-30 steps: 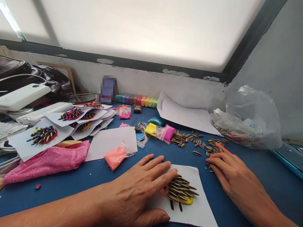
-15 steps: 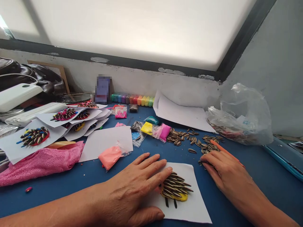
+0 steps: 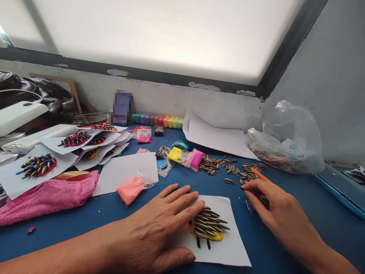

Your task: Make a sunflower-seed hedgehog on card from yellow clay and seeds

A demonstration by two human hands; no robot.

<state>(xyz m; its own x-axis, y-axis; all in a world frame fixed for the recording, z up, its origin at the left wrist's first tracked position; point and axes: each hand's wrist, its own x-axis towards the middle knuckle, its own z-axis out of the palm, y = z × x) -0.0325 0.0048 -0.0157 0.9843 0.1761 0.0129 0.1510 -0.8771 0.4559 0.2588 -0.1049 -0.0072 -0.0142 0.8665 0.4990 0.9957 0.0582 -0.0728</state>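
My left hand (image 3: 171, 224) lies open on a sheet of white paper (image 3: 234, 251), fingers spread and the index fingertip touching a hedgehog figure. The hedgehog (image 3: 211, 224) has a yellow clay body, rows of striped sunflower seeds as spines and two dark legs; my fingers cover part of its head end. To the right of the paper, my right hand (image 3: 276, 209) pinches a sunflower seed (image 3: 243, 187) between thumb and index finger. Several loose seeds (image 3: 249, 206) lie under that hand. Beyond it spreads a pile of sunflower seeds (image 3: 211, 163), and an orange stick (image 3: 259, 174) is partly hidden behind the hand.
Packets of yellow (image 3: 175, 154), magenta (image 3: 196, 159) and salmon clay (image 3: 131, 189) lie across the blue table. Finished seed pictures (image 3: 38, 165) are stacked left, above a pink cloth (image 3: 54, 194). A clear plastic bag (image 3: 293, 144) stands at the back right.
My right hand has lifted slightly from the table with a seed between its fingertips, uncovering loose seeds beneath. My left hand stays on the paper. The whole view has shifted slightly.
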